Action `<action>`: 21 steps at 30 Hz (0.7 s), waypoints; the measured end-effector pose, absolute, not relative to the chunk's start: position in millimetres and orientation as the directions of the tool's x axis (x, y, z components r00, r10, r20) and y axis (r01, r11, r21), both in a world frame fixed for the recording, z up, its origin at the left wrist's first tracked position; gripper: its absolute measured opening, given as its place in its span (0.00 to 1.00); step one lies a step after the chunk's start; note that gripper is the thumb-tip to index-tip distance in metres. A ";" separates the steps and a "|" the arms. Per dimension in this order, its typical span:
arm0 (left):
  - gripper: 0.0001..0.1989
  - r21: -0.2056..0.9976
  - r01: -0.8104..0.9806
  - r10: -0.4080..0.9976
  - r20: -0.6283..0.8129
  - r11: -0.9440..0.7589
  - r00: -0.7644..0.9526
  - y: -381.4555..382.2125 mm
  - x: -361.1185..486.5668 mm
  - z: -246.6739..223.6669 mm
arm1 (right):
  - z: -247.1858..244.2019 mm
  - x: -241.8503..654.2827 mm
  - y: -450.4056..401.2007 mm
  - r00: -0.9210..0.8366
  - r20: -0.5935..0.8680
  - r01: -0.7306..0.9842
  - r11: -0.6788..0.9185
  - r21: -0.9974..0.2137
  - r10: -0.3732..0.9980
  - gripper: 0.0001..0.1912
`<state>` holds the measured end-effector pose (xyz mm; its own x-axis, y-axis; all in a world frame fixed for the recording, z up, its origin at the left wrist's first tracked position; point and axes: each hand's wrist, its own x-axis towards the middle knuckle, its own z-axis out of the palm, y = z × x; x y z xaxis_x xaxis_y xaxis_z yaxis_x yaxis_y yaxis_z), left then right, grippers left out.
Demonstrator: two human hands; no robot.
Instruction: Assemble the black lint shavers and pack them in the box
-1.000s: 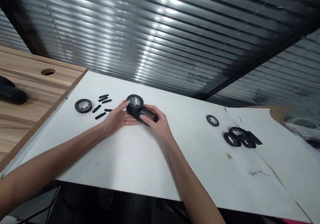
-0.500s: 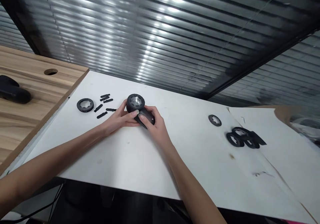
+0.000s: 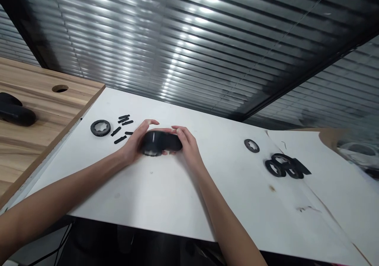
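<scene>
**Holding black plastic handheld unit (image 3: 168,142) in both hands**

Unit sits sideways at the middle of the white tabletop (image 3: 166,195), low between the hands; contact with the surface is hidden. Left grip (image 3: 133,147) is clamped round one end, right grip (image 3: 187,145) round the other, fingers curled over the top. Judged rigid moulded plastic, light enough to lift easily, matte, not slippery; safest hold is round the main body. Black slotted ring (image 3: 100,128) and black strips (image 3: 120,140) lie just left; stacked black rings (image 3: 284,167) lie well right.
</scene>
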<state>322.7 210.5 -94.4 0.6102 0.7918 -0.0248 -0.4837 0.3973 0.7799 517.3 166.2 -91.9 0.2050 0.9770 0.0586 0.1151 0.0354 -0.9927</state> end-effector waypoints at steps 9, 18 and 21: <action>0.35 0.911 -0.397 0.820 0.143 0.109 0.554 209.3 319.2 -100.6 | -88.7 512.8 165.4 0.075 -0.004 -0.040 -0.001 -0.999 0.997 0.29; 0.45 0.995 -0.086 0.799 0.089 -0.047 0.595 188.7 332.1 -97.6 | -86.3 507.3 158.3 0.157 0.222 0.196 0.190 -0.962 0.962 0.19; 0.52 1.000 -0.001 0.816 -0.015 0.019 0.578 176.3 337.3 -95.3 | -83.7 508.5 156.0 0.159 0.229 0.270 0.180 -0.946 0.960 0.19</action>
<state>337.3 176.3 -95.3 0.5779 0.8159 -0.0152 -0.0009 0.0192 0.9998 508.5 156.0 -83.7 0.1589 0.9605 0.2285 0.2700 0.1804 -0.9458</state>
